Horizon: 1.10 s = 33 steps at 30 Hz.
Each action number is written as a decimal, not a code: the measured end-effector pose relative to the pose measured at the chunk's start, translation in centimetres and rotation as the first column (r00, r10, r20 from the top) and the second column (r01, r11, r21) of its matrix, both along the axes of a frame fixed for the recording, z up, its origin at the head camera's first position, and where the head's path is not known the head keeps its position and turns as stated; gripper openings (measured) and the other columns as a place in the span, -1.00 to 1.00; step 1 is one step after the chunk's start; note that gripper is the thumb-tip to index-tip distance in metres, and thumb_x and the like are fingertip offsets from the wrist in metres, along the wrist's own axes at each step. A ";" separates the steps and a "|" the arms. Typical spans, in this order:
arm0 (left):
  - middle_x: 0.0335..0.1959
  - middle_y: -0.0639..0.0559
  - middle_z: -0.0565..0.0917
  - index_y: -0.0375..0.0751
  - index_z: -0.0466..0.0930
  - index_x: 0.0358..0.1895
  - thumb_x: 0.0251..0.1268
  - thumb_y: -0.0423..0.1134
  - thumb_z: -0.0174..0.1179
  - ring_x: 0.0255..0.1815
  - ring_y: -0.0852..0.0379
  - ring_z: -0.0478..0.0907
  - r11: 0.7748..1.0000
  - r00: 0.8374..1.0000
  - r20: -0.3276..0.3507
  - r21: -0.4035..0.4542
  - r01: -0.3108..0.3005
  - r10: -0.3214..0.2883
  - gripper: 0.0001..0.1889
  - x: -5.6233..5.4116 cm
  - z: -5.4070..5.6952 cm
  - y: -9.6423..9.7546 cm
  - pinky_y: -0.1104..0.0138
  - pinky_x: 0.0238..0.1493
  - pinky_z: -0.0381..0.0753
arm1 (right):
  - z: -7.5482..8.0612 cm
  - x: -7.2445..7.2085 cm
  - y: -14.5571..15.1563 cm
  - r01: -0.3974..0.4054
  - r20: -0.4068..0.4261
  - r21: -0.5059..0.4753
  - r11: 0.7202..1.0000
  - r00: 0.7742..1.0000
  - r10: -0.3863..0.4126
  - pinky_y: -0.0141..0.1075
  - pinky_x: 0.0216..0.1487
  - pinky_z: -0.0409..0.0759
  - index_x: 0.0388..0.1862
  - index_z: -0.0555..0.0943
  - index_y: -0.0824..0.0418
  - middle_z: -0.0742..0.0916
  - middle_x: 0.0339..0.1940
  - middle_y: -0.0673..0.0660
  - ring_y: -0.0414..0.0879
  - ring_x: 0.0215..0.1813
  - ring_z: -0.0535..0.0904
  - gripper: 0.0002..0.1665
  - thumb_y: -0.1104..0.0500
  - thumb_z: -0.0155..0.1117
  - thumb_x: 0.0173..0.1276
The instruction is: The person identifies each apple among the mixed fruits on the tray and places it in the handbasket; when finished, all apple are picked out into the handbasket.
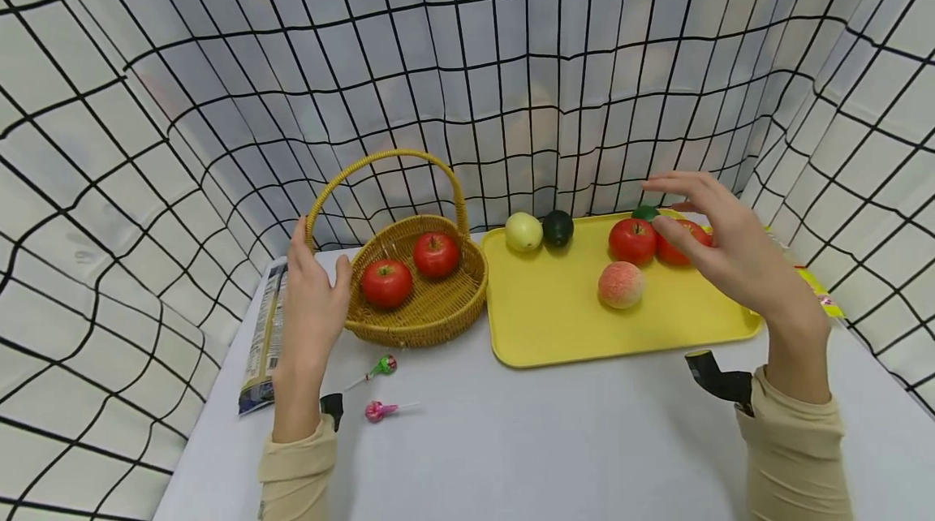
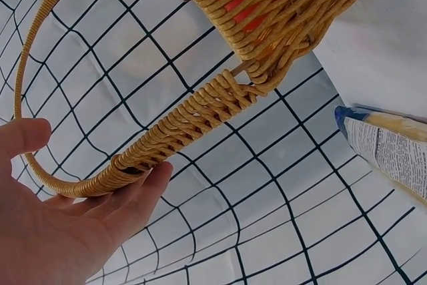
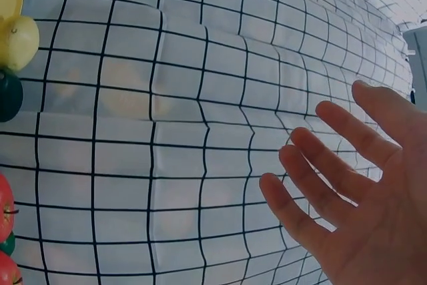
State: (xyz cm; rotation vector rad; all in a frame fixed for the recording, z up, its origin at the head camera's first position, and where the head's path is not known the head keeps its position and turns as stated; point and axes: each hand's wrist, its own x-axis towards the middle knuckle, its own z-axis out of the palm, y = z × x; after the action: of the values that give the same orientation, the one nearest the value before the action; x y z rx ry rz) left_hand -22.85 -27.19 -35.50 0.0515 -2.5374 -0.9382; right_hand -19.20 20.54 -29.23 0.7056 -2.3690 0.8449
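Observation:
My left hand (image 1: 310, 302) rests its fairly straight fingers against the handle of a wicker basket (image 1: 416, 334), with the thumb apart. In the left wrist view the fingertips (image 2: 157, 178) touch the outer side of the handle (image 2: 180, 125). Inside the basket lie two red apples, a front one (image 1: 387, 283) and a back one (image 1: 436, 254). Over the right end of a yellow tray (image 1: 555, 326) my right hand (image 1: 738, 253) hovers with spread fingers and nothing held. Below it are two more red apples (image 1: 632, 241), a peach (image 1: 621, 285) and a partly hidden green item (image 1: 646, 213).
A pale green round fruit (image 1: 523, 232) and a dark green avocado-like one (image 1: 558, 229) sit at the tray's back left. Two lollipops, green (image 1: 383, 366) and pink (image 1: 377, 411), lie before the basket. A printed packet (image 1: 264, 334) lies at left. Black netting surrounds the table.

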 end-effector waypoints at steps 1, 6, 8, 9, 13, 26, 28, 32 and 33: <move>0.71 -0.19 -0.04 0.10 -0.39 0.70 0.63 -0.02 -0.08 0.41 -0.48 0.40 1.000 1.000 0.002 0.002 -0.001 0.001 -0.19 0.0 0.0 0.0 -0.29 0.29 0.51 | -0.1 -0.1 0.2 0.004 -0.007 -0.004 1.000 1.000 -0.004 -0.74 0.29 0.34 0.41 0.53 0.06 0.57 0.40 0.07 -0.51 0.33 0.38 -0.40 0.35 0.30 0.42; 0.72 -0.16 -0.06 0.12 -0.40 0.69 0.63 0.01 -0.11 0.39 -0.44 0.43 1.000 1.000 0.020 0.008 -0.018 0.018 -0.20 0.0 0.1 0.1 -0.26 0.29 0.53 | -0.4 -1.1 1.0 0.057 -0.062 -0.010 0.998 0.996 -0.058 -0.71 0.23 0.34 0.38 0.56 0.13 0.61 0.36 0.12 -0.24 0.25 0.47 -0.48 0.32 0.28 0.46; 0.72 -0.14 -0.06 0.13 -0.39 0.69 0.63 0.01 -0.11 0.33 -0.43 0.47 1.000 0.999 0.024 0.006 -0.027 0.027 -0.20 0.1 0.1 0.1 -0.24 0.24 0.57 | -0.6 -1.6 1.4 0.091 -0.073 -0.008 0.996 0.993 -0.091 -0.70 0.19 0.30 0.37 0.56 0.16 0.62 0.33 0.16 -0.10 0.18 0.49 -0.51 0.29 0.27 0.48; 0.72 -0.14 -0.05 0.13 -0.39 0.69 0.63 0.02 -0.11 0.32 -0.43 0.48 1.000 0.999 0.024 0.006 -0.030 0.030 -0.20 0.1 0.1 0.1 -0.24 0.23 0.58 | -0.7 -1.8 1.6 0.107 -0.070 -0.009 0.994 0.992 -0.108 -0.68 0.16 0.29 0.37 0.56 0.16 0.62 0.32 0.17 -0.06 0.14 0.49 -0.52 0.28 0.26 0.49; 0.71 -0.14 -0.04 0.14 -0.37 0.69 0.62 0.01 -0.10 0.42 -0.43 0.40 0.999 0.999 0.019 0.003 -0.033 0.033 -0.21 0.0 0.1 0.2 -0.27 0.32 0.50 | -1.3 -2.7 2.5 0.158 -0.036 -0.014 0.987 0.987 -0.158 -0.48 0.17 0.31 0.37 0.55 0.19 0.61 0.32 0.21 0.06 0.16 0.46 -0.54 0.23 0.22 0.53; 0.72 -0.12 -0.07 0.15 -0.40 0.69 0.61 0.02 -0.12 0.43 -0.46 0.39 0.999 0.997 0.055 -0.013 -0.046 0.046 -0.20 0.5 -0.3 0.2 -0.29 0.30 0.50 | -3.4 -4.0 4.7 0.262 0.181 0.057 0.963 0.946 -0.268 0.35 0.48 0.29 0.44 0.45 0.18 0.46 0.44 0.33 0.32 0.49 0.27 -0.46 -0.02 0.14 0.60; 0.72 -0.11 -0.07 0.16 -0.42 0.69 0.62 0.02 -0.11 0.46 -0.46 0.37 0.999 0.997 0.059 -0.013 -0.047 0.047 -0.19 0.6 -0.3 0.2 -0.30 0.30 0.50 | -3.4 -4.0 4.8 0.271 0.152 0.057 0.961 0.949 -0.277 0.34 0.47 0.30 0.43 0.46 0.18 0.48 0.43 0.33 0.32 0.48 0.28 -0.47 0.01 0.17 0.59; 0.72 -0.13 -0.03 0.15 -0.40 0.69 0.62 0.02 -0.11 0.34 -0.45 0.47 0.999 0.999 0.035 -0.014 -0.038 0.039 -0.20 0.4 -0.1 0.4 -0.27 0.16 0.59 | -3.1 -4.6 5.2 0.296 0.111 0.061 0.953 0.947 -0.302 0.35 0.47 0.31 0.42 0.47 0.21 0.49 0.42 0.36 0.33 0.48 0.30 -0.48 0.09 0.21 0.56; 0.72 -0.13 -0.03 0.15 -0.39 0.69 0.62 0.02 -0.11 0.34 -0.45 0.47 0.999 0.999 0.030 -0.014 -0.034 0.034 -0.20 0.2 0.0 0.5 -0.27 0.17 0.59 | -3.1 -4.9 5.5 0.302 0.122 0.072 0.951 0.943 -0.309 0.35 0.47 0.31 0.43 0.46 0.21 0.48 0.43 0.37 0.34 0.48 0.29 -0.47 0.10 0.21 0.55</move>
State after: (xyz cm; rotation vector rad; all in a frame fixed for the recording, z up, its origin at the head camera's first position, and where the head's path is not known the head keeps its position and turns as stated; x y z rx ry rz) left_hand -22.60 -26.67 -35.50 0.1051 -2.5621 -0.9140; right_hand -24.09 26.00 -32.33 0.2939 -2.5388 0.7145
